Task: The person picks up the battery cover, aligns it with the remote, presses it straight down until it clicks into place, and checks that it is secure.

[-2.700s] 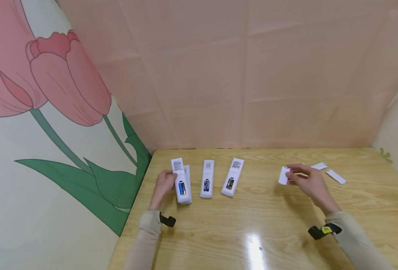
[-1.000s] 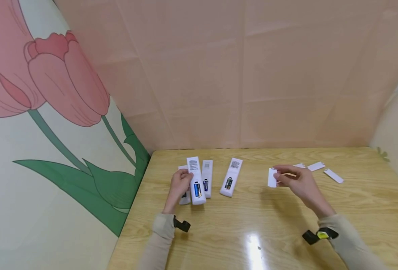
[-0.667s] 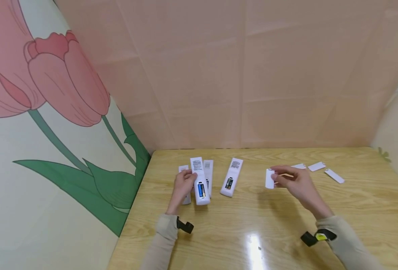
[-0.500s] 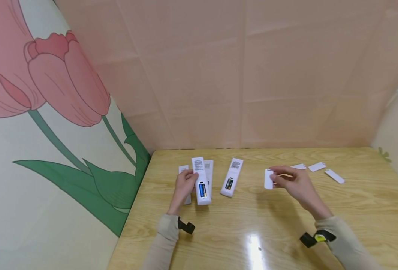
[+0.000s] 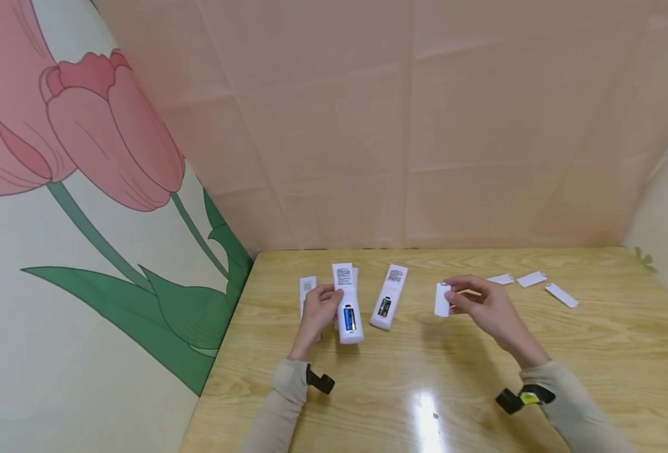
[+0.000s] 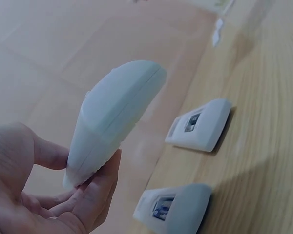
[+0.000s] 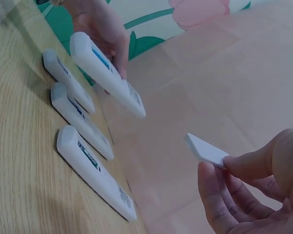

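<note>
Aloft over a wooden tabletop [image 5: 379, 377], a white remote [image 5: 348, 300] hangs in the pinch of a person's left hand [image 5: 321, 306], its batteries [image 5: 350, 319] exposed, while the right hand [image 5: 488, 308] pinches a thin white cover [image 5: 441, 301] between thumb and fingers, the 2 parts apart. Good handling likely calls for a light pinch that leaves the cover's edges free to line up, with the remote's open side facing upward so nothing drops out. Remotes total 4 — 1 held, 3 other remotes [image 5: 390, 291] lying on the tabletop. Covers also total 4 — 1 held, 3 loose covers [image 5: 532, 280] at right. Batteries are too small to count.
</note>
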`<state>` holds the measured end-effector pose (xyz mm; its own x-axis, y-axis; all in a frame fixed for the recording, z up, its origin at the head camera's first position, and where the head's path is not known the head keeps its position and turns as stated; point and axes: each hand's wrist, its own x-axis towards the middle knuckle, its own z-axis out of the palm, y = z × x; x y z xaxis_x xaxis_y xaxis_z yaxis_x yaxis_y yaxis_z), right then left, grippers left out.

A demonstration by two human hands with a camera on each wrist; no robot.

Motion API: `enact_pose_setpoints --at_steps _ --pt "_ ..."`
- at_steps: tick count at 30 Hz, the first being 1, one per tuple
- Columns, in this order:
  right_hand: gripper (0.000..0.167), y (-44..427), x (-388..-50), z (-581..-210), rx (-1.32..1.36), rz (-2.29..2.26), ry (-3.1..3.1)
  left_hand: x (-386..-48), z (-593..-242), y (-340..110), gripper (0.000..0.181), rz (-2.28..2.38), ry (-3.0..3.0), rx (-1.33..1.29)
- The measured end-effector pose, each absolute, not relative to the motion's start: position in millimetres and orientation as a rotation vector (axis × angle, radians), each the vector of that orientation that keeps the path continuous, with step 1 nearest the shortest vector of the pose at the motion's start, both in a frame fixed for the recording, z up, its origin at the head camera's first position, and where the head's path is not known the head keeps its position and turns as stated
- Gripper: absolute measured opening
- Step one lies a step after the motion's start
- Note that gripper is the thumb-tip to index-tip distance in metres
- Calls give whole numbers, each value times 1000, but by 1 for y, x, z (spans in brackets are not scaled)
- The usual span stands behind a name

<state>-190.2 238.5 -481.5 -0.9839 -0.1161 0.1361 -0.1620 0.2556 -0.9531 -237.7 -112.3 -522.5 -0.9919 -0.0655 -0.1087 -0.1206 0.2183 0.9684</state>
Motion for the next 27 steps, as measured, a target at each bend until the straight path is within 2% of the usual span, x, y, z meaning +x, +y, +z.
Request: enact_pose_setpoints --at_steps 27 --pt "32 219 -185 -475 297 1930 -2434 -234 -530 -78 40 1960 2330 -145"
